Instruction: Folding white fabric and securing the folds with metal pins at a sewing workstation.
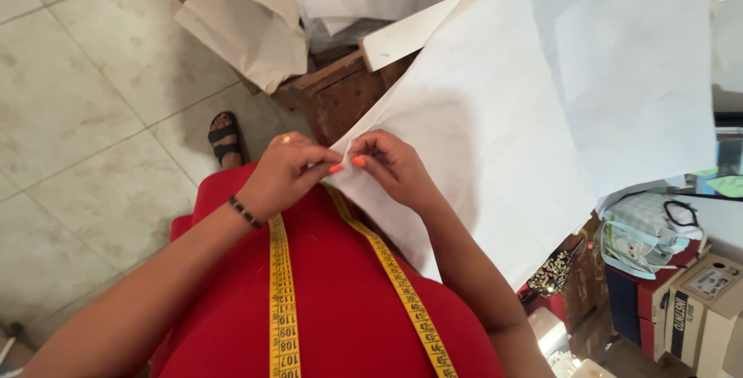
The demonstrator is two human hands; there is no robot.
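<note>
A large sheet of white paper or fabric [534, 107] lies over a table and hangs toward me. My left hand [282, 173] and my right hand [395, 165] meet at its near corner, both pinching the edge between thumb and fingers. The nails are painted orange. A dark bead bracelet [245, 212] circles my left wrist and a ring sits on a left finger. A yellow measuring tape [282, 301] hangs around my neck in two strips down my red garment [340, 308].
A worn wooden table [340, 95] stands under the sheet, with a white board [410, 34] and folded pale sheets [248, 22] behind. My sandalled foot [224, 140] rests on the tiled floor [93, 115]. Cardboard boxes [696, 308] and face masks [635, 246] crowd the lower right.
</note>
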